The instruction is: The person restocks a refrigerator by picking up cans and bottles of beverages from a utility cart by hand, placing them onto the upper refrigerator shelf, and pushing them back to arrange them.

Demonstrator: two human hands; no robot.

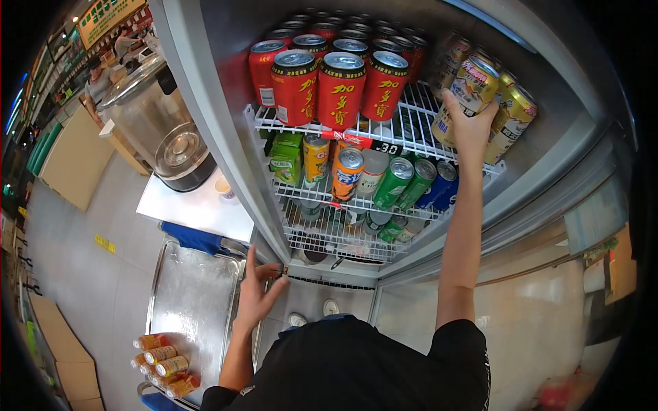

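My right hand (469,120) is closed round a cream and yellow drink can (475,81) at the right end of the fridge's top shelf. More gold cans (514,123) stand against it there. Whether the held can is lifted off the shelf I cannot tell. To its left stand rows of red cans (341,89) with yellow lettering. My left hand (255,294) hangs over the right edge of a metal cart (192,288), fingers apart and nothing in them. Several bottles with orange drink (164,363) are grouped at the cart's near end.
Lower wire shelves (336,240) hold green, blue and orange cans (348,171) and green cartons (284,161). A clear drink dispenser (164,123) stands on a white counter (185,212) left of the fridge's frame. In the left background is another person (96,85).
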